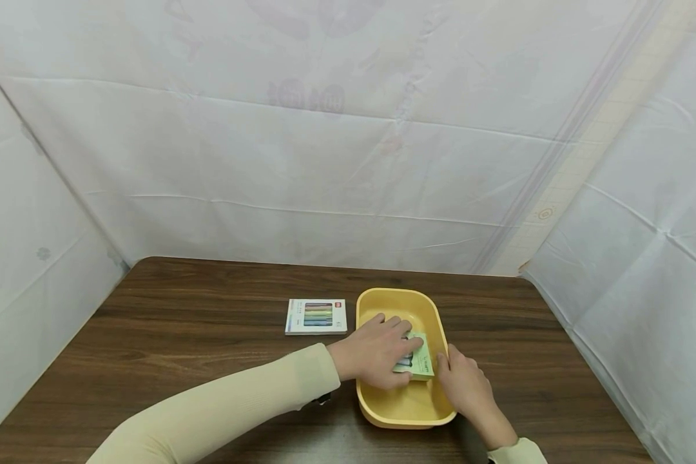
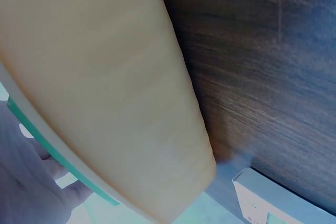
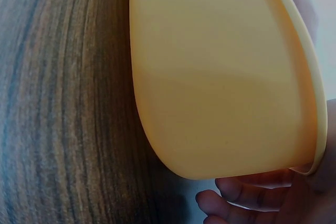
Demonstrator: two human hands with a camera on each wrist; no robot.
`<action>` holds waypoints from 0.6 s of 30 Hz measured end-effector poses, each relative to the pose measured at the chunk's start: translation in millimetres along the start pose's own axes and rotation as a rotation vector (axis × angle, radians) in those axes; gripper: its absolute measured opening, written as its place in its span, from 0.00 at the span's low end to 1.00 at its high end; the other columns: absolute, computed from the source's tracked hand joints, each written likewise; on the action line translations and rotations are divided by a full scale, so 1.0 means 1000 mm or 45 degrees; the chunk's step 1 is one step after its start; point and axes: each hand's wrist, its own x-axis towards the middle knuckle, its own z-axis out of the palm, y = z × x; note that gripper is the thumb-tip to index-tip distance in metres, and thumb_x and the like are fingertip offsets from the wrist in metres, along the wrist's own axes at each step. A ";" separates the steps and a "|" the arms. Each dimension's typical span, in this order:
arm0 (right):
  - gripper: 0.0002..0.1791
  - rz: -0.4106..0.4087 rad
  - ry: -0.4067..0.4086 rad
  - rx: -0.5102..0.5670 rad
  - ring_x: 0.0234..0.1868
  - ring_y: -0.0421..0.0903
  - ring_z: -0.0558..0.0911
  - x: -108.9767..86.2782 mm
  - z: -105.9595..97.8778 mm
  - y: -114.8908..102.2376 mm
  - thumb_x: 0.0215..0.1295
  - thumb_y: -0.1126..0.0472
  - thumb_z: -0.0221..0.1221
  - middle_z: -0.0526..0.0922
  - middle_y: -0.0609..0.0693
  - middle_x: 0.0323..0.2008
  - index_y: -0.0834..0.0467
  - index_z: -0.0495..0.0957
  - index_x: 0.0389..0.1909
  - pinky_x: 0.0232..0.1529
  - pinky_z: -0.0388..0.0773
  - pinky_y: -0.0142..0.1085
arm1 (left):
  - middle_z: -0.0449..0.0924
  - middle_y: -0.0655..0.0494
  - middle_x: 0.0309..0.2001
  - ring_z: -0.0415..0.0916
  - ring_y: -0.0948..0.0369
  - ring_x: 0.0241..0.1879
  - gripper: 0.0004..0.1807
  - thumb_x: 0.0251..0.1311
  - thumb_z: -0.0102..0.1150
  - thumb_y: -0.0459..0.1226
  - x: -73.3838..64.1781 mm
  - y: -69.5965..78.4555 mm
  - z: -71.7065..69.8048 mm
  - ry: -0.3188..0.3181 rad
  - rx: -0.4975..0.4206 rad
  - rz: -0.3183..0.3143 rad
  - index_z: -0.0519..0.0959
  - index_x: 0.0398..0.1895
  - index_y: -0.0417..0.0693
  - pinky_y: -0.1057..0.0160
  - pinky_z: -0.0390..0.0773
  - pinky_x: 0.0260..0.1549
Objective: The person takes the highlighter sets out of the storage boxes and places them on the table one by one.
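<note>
We see left hand (image 1: 377, 351) flat, fingers relaxed, pressing green packet (image 1: 420, 363) inside yellow tub (image 1: 403, 415). Right hand (image 1: 466, 386) grips tub's right rim. Marker box (image 1: 316, 316) on table (image 1: 180, 335), just left of tub.

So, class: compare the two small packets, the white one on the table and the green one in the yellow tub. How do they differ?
The white packet lies flat on the table, untouched; the green packet sits inside the yellow tub, under the left hand. The white packet shows fully; the green packet is partly covered. Both are small, flat and rectangular.
</note>
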 end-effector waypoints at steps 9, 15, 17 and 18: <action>0.13 0.010 -0.001 0.004 0.17 0.43 0.70 0.002 0.001 0.000 0.69 0.54 0.40 0.69 0.49 0.18 0.57 0.69 0.33 0.16 0.63 0.36 | 0.69 0.59 0.47 0.67 0.63 0.43 0.28 0.53 0.41 0.61 -0.001 -0.001 -0.002 -0.003 0.017 -0.003 0.66 0.56 0.65 0.63 0.65 0.36; 0.13 0.001 -0.004 0.004 0.17 0.43 0.70 0.001 0.000 0.000 0.69 0.54 0.40 0.69 0.49 0.19 0.57 0.69 0.34 0.16 0.63 0.36 | 0.69 0.60 0.46 0.67 0.63 0.43 0.28 0.53 0.41 0.62 -0.003 -0.002 -0.004 0.015 0.026 -0.002 0.67 0.56 0.64 0.64 0.64 0.35; 0.13 0.003 -0.010 0.009 0.17 0.43 0.69 0.001 0.000 0.000 0.69 0.54 0.40 0.68 0.49 0.18 0.57 0.69 0.33 0.16 0.63 0.36 | 0.69 0.60 0.46 0.67 0.63 0.43 0.28 0.53 0.41 0.62 -0.003 -0.002 -0.004 0.030 0.030 0.001 0.67 0.55 0.64 0.64 0.64 0.35; 0.13 0.001 -0.012 0.011 0.17 0.43 0.69 0.001 0.000 0.000 0.69 0.54 0.40 0.68 0.49 0.18 0.57 0.69 0.34 0.16 0.63 0.36 | 0.69 0.60 0.46 0.67 0.63 0.43 0.27 0.53 0.41 0.62 -0.004 -0.002 -0.005 0.037 0.033 0.002 0.67 0.55 0.64 0.64 0.64 0.35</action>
